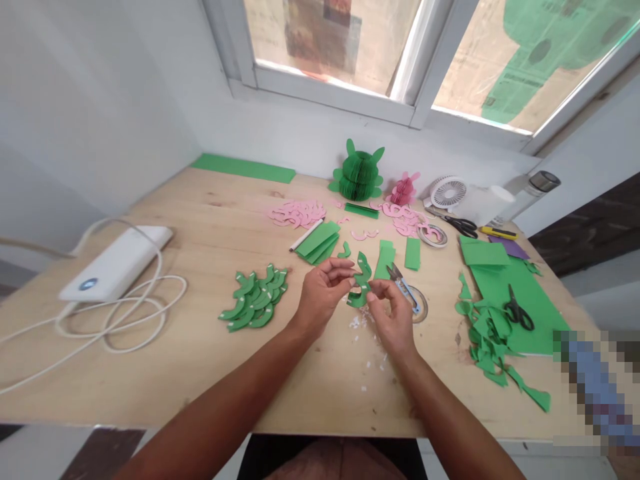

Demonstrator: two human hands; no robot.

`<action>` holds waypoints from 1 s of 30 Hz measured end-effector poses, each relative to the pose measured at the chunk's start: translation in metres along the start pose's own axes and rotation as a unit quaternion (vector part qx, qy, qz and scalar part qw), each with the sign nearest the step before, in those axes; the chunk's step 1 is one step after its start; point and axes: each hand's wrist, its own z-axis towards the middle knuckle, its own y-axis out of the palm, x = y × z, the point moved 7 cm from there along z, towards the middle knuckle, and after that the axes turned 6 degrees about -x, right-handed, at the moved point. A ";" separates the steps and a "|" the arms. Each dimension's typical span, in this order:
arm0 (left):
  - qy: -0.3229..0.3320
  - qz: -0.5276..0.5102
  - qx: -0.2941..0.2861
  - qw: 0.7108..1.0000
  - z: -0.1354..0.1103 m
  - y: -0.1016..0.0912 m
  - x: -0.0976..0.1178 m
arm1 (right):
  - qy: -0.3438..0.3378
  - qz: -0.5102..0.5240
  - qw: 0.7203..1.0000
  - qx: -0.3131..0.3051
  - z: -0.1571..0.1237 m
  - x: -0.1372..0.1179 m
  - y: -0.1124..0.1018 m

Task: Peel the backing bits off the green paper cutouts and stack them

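My left hand [323, 292] and my right hand [393, 313] meet over the middle of the wooden table [200, 227]. Both pinch a curved green paper cutout [361, 279], the left from its left side, the right at its lower edge. A pile of similar green cutouts [256, 300] lies to the left of my left hand. Small blue-handled snips [403, 283] rest on a tape roll [420, 305] just right of my right hand. Tiny white paper bits [365, 333] are scattered under my hands.
A white power bank [117, 261] with a looped cable [120, 313] lies at left. Green paper stacks [319, 241], pink cutouts [297, 213], green [357, 173] and pink [404, 190] honeycomb figures, a small fan [449, 192], two black scissors [519, 312] [463, 225] and green scraps [487, 340] fill the back and right.
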 end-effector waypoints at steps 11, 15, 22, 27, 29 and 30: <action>0.023 0.043 -0.020 0.999 -0.003 0.006 -0.001 | 0.003 -0.031 1.000 0.004 0.002 0.005 0.001; 0.015 0.039 -0.019 0.999 -0.003 0.006 -0.001 | 0.004 -0.023 1.000 0.002 0.002 0.005 0.001; 0.007 0.033 -0.016 0.999 -0.003 0.005 -0.002 | 0.034 0.013 0.999 -0.001 0.003 0.007 0.002; 0.004 0.045 -0.020 0.999 -0.003 0.006 -0.001 | 0.065 0.054 0.996 -0.009 0.004 0.014 0.004; 0.000 0.054 -0.032 0.998 -0.003 0.007 -0.002 | 0.072 0.074 0.995 -0.015 0.004 0.017 0.005; -0.002 0.057 -0.037 0.998 -0.003 0.008 -0.003 | 0.076 0.083 0.993 -0.019 0.004 0.019 0.006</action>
